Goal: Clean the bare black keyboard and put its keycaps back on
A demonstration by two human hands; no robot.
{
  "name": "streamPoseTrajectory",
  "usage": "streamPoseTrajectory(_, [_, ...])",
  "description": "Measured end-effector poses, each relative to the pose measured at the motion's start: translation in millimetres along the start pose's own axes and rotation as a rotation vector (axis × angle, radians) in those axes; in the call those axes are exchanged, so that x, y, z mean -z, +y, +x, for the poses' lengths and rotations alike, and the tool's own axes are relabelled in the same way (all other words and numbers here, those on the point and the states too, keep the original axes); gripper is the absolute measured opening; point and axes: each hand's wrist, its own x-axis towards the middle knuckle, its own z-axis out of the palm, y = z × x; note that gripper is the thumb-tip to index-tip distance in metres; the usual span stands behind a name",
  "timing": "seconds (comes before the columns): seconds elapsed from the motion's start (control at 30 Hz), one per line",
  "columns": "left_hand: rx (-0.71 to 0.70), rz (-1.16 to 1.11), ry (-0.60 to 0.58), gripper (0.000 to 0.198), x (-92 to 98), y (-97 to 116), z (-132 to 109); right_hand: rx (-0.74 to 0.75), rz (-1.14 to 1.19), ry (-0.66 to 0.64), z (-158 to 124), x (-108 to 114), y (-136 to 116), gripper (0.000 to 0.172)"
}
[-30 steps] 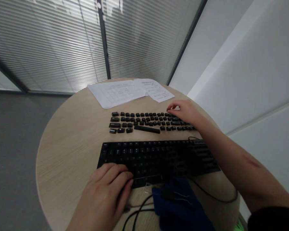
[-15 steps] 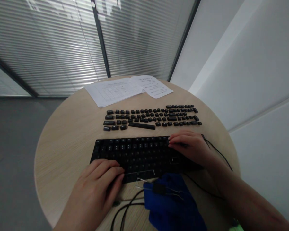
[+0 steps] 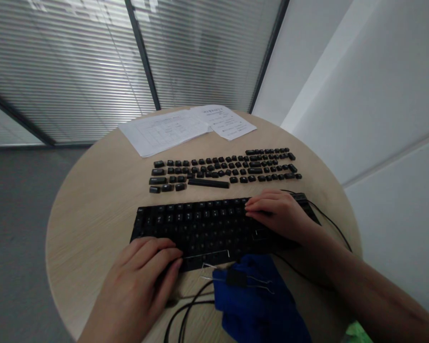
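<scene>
A black keyboard (image 3: 203, 233) lies in front of me; its top rows have keycaps, while bare switches show lower down. My left hand (image 3: 146, 267) holds the keyboard's near left corner, thumb at the front edge and fingers curled over the top. At the upper right of the keyboard, my right hand (image 3: 277, 212) has its fingertips pinched together at the end of the number row, on a keycap that they mostly hide. Beyond the keyboard, loose black keycaps (image 3: 158, 180) lie in rows, with a long space bar (image 3: 208, 183) among them.
A wire keycap puller (image 3: 236, 277) with a black grip lies on a blue cloth (image 3: 260, 309) at the near edge. Black cables (image 3: 188, 309) loop beside it, and another cable (image 3: 331, 221) runs along the right. Printed papers (image 3: 168, 132) lie at the round table's far side.
The view has shifted slightly. My right hand stays at nearly the same place on the keyboard, its fingertips a little further over the number row. My left hand keeps its hold.
</scene>
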Motion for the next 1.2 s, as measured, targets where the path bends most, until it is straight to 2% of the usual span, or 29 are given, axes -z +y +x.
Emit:
streamPoseTrajectory(0.3, [0.027, -0.001, -0.024, 0.015, 0.3, 0.8, -2.9, 0.052, 0.005, -0.052, 0.3, 4.0, -3.8, 0.018])
streamPoseTrajectory(0.43, [0.021, -0.006, -0.021, 0.015, -0.4, 1.4, -1.8, -0.023, -0.031, -0.044, 1.0, 3.0, -5.5, 0.021])
streamPoseTrajectory(0.57, [0.019, -0.014, -0.016, 0.016, 0.3, 2.0, -1.6, -0.112, -0.007, -0.085, 0.8, 1.0, -5.2, 0.016])
streamPoseTrajectory(0.87, [0.038, 0.0, -0.03, 0.018, -3.2, -1.7, -3.2, -0.163, 0.033, -0.139, 5.7, 5.3, -6.4, 0.011])
streamPoseTrajectory(1.07, [0.048, -0.011, -0.013, 0.022, -4.1, -0.8, -0.9, -0.163, 0.034, -0.214, 4.4, 10.8, -1.4, 0.015])
streamPoseTrajectory(1.2, [0.068, -0.01, -0.034, 0.025, -4.2, -0.7, -0.3, -0.095, 0.032, -0.276, 2.8, 16.6, 2.3, 0.02])
